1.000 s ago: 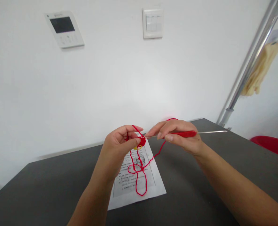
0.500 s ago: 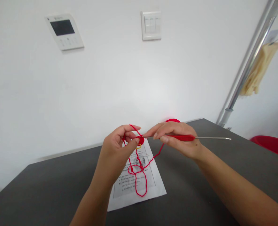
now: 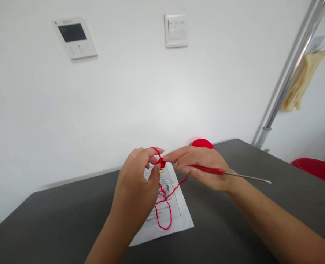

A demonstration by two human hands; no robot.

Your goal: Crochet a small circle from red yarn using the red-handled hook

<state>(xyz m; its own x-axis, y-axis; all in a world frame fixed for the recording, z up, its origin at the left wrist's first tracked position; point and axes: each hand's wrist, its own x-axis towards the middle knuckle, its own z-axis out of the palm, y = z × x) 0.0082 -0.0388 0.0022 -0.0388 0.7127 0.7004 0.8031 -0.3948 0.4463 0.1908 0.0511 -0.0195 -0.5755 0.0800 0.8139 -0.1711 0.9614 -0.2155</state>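
Between thumb and fingers, my left hand (image 3: 140, 176) pinches a small red crochet piece (image 3: 162, 164). A yellow ring-like marker (image 3: 161, 170) hangs at the piece's lower edge. Red yarn (image 3: 171, 216) passes over my left index finger and lies in loops below. My right hand (image 3: 200, 163) is closed round the red grip of a crochet hook (image 3: 210, 169). The hook's rear metal end points right and slightly down; its working tip is hidden by my right fingers, close to the piece. My right index fingertip reaches the piece's edge.
A printed sheet (image 3: 183, 220) lies on the dark grey table (image 3: 63, 220) under the yarn. Behind my right hand sits a red yarn ball (image 3: 202, 143). The white wall (image 3: 129, 91) rises along the back edge. At right are a metal pole (image 3: 285, 80) and a red rounded object (image 3: 316, 170).
My right hand has tilted, so the hook's rear end now dips lower. My right index finger has come nearer the piece. My left hand has turned slightly, with the piece shifted a little left.
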